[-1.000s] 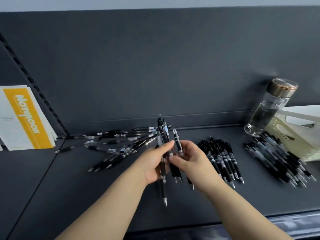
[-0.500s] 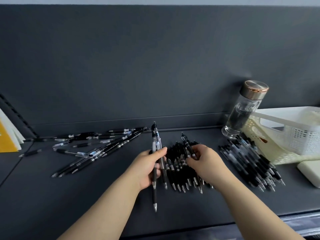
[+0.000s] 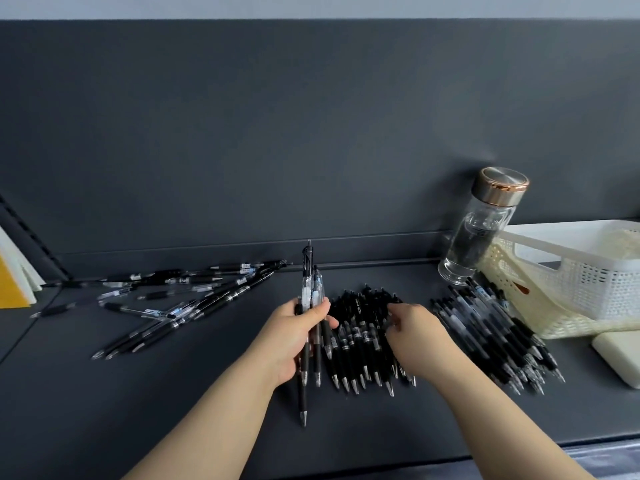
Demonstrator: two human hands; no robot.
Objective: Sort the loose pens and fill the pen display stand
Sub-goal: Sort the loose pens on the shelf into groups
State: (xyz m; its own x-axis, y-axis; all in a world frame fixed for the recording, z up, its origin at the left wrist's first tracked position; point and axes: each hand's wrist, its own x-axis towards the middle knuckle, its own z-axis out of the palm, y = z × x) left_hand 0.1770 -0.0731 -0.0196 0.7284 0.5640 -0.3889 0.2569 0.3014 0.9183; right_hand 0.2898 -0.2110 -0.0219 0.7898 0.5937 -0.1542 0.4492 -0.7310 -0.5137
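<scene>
Pens [image 3: 308, 282] bunched in my fist, mid-sort; no display stand in view.

Head view: my left hand [image 3: 294, 336] curls round them, tips toward 6 o'clock, likely so I can compare kinds. My right hand [image 3: 414, 336] lays bent fingers on the middle pile [image 3: 360, 327]; whether they pinch one I cannot tell. Unsorted pens [image 3: 194, 296] lie at 10 o'clock, and a second pile [image 3: 491, 327] at 2 beside a glass bottle [image 3: 481, 233] and white basket [image 3: 581, 271]. All sit on a dark shelf [image 3: 173, 393].
</scene>
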